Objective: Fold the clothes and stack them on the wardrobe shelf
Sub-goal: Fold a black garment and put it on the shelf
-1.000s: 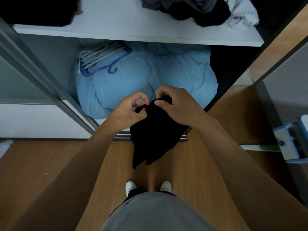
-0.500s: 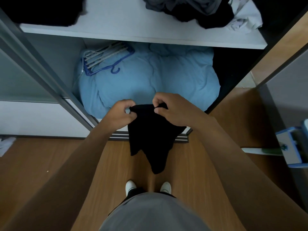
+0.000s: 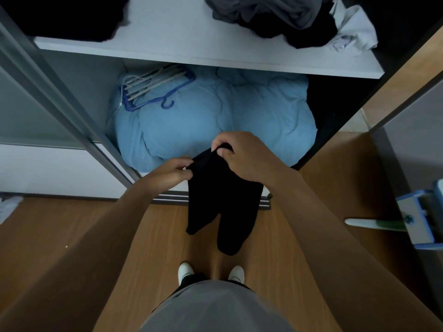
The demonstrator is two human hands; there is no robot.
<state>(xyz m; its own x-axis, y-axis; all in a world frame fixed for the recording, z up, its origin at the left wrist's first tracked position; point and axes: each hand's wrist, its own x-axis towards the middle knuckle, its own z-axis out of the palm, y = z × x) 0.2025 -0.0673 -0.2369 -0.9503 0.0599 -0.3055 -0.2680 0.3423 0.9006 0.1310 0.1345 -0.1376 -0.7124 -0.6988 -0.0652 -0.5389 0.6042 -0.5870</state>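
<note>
A black garment (image 3: 223, 200) hangs in front of me over the wooden floor, its two lower ends dangling. My left hand (image 3: 172, 172) pinches its upper left edge. My right hand (image 3: 242, 154) grips its top edge a little higher and to the right. Above is the white wardrobe shelf (image 3: 191, 44). A dark folded pile (image 3: 69, 15) sits at the shelf's left end, and a heap of unfolded grey, black and white clothes (image 3: 294, 17) lies at its right end.
Under the shelf lies a light blue duvet (image 3: 215, 116) with a bundle of hangers (image 3: 153, 87) on it. A sliding door frame (image 3: 60, 99) runs along the left. A blue and white object (image 3: 422, 216) stands at the right on the wooden floor (image 3: 72, 224).
The garment has dropped open and hangs longer, with two ends showing. My hands have moved apart along its top edge, the right one higher.
</note>
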